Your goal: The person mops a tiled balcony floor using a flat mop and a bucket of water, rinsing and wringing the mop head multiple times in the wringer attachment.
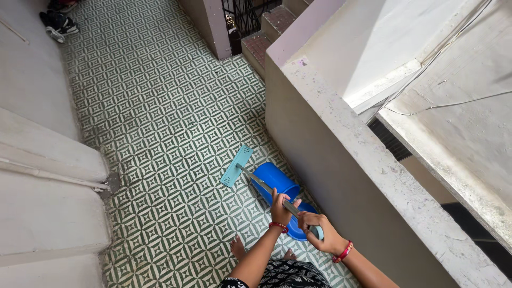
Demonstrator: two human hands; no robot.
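Nearest you, at the top end of the mop handle (277, 196), your right hand (320, 234) is wrapped tight round the capped tip, fingers curled fully over it. Your left hand (280, 208) sits just ahead of it on the same shaft, also clamped round the handle, with a red bangle at the wrist. Both grips are full and firm on the mop; neither hand is free. Your bare feet (238, 248) stand on the floor just below the left forearm.

From those two hands the handle runs away from you and up-left in the view, one straight slanting line. The left hand is the nearer of the two to the working end; the right is the rear anchor.

Under the handle, just beyond the left hand, a blue bucket (277, 184) lies tipped on the tiled floor (160, 117), its side close to the parapet wall (341, 160). The shaft crosses right over it.

Past the bucket, at the far end of the handle, the flat light-blue mop head (237, 166) rests on the green-and-white patterned tiles, its long side roughly crosswise to the handle. It lies on the side of the bucket away from the wall.

Well beyond the mop head, some steps (266, 32) rise by a pillar, and dark shoes (58, 24) sit at the far left edge of the floor.
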